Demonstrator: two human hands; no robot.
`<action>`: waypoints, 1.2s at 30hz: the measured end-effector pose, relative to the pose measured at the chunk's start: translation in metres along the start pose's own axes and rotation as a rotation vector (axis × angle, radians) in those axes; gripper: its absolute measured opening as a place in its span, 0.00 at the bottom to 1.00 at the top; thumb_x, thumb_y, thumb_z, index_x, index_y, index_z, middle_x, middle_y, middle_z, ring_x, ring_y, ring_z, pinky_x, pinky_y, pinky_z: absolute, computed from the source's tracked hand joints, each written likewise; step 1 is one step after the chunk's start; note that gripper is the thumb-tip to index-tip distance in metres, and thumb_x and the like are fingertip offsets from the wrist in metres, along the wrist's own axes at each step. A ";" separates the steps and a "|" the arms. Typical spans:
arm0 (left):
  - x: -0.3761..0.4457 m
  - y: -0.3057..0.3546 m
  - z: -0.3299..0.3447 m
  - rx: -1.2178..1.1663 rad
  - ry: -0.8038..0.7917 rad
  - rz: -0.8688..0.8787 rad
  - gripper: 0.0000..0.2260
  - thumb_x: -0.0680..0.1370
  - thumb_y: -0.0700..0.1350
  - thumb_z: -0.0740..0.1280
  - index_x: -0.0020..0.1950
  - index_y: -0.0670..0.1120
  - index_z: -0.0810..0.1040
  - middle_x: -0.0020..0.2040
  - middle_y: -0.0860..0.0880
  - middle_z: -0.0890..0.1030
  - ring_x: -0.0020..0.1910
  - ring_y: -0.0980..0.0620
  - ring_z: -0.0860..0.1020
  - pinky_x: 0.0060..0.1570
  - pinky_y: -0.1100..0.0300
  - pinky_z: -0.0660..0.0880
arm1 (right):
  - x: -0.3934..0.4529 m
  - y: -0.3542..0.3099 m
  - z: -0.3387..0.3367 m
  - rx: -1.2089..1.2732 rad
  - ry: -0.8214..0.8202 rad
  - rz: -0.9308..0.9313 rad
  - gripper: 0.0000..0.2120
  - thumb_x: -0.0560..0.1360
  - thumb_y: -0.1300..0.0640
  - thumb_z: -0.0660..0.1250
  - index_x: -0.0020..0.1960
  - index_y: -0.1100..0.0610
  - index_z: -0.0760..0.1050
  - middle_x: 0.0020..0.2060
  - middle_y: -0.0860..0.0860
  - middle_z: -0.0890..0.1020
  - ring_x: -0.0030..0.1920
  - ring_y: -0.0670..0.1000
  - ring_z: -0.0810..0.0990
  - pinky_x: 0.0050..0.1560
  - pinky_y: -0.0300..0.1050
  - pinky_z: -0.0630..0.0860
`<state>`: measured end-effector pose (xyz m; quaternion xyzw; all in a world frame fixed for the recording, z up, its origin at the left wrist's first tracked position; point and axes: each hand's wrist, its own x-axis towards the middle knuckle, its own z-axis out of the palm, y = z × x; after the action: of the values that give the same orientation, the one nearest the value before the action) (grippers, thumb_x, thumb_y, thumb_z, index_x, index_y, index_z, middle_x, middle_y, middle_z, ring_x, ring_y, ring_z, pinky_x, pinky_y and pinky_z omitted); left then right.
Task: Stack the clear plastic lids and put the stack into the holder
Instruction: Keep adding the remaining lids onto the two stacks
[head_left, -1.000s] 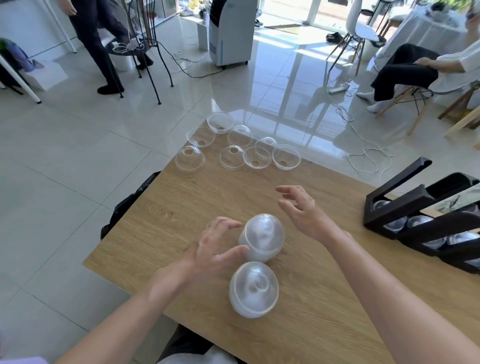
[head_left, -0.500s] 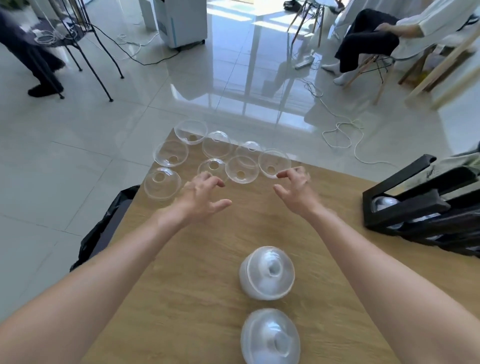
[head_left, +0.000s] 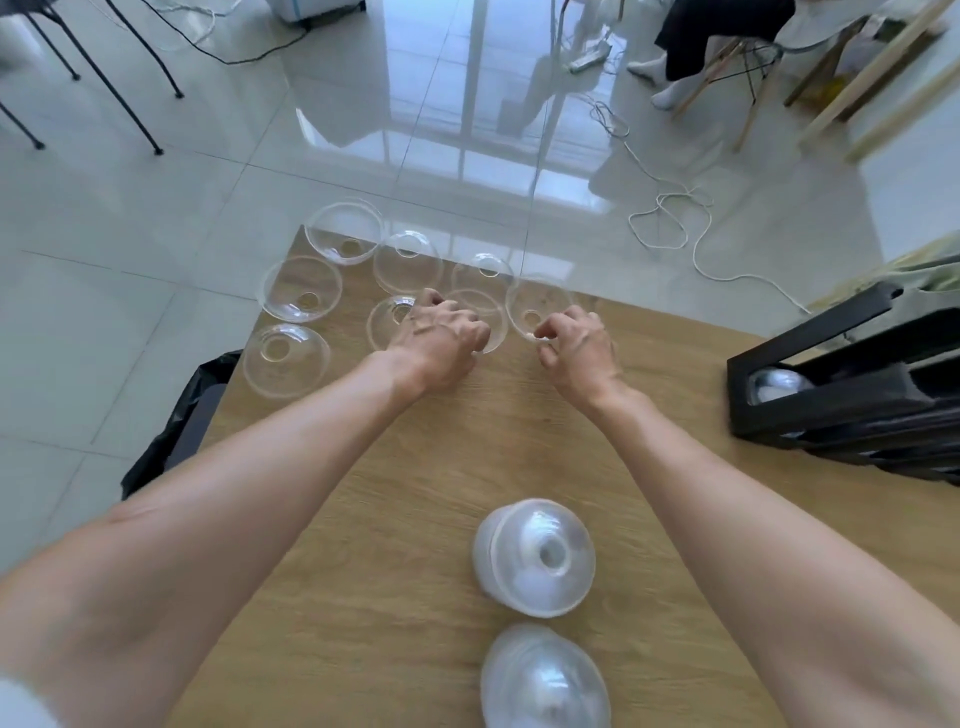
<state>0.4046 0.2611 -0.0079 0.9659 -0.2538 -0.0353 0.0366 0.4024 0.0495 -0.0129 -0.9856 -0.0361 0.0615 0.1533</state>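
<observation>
Two finished stacks near me, holder part-filled; left hand and right hand, fingers curled, each pinching loose lids beyond the stacks; seven-odd left.

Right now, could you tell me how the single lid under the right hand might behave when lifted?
The single lid looks thin and clear, so probably very light and slightly flexible. Its smooth dome may slip, so the right hand taking the rim seems sensible. Resting dome down, it could rock.

Bright daylight, window glare on floor; edges warped, blurred.
</observation>
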 end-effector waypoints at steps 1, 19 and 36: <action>-0.002 0.001 0.000 -0.027 0.024 -0.003 0.03 0.79 0.47 0.67 0.50 0.52 0.81 0.53 0.53 0.84 0.55 0.50 0.80 0.64 0.51 0.63 | -0.001 0.003 0.000 0.021 0.015 -0.001 0.10 0.80 0.59 0.68 0.60 0.56 0.82 0.59 0.55 0.80 0.61 0.57 0.75 0.58 0.50 0.72; -0.071 0.036 0.013 -1.577 0.145 -0.654 0.11 0.78 0.52 0.74 0.50 0.44 0.85 0.44 0.46 0.88 0.42 0.51 0.86 0.48 0.61 0.80 | -0.068 0.070 -0.021 1.354 -0.203 0.602 0.05 0.81 0.64 0.67 0.55 0.60 0.82 0.36 0.50 0.85 0.31 0.45 0.72 0.29 0.36 0.68; -0.123 0.034 0.042 -0.535 -0.048 -0.129 0.43 0.69 0.70 0.71 0.79 0.59 0.60 0.75 0.57 0.64 0.72 0.53 0.67 0.72 0.49 0.65 | -0.104 0.059 -0.022 0.287 -0.110 0.093 0.27 0.77 0.41 0.71 0.72 0.53 0.72 0.61 0.50 0.71 0.56 0.50 0.76 0.61 0.48 0.75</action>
<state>0.2773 0.2905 -0.0403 0.9350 -0.1742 -0.1263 0.2820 0.3052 -0.0224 0.0010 -0.9494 0.0105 0.1269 0.2871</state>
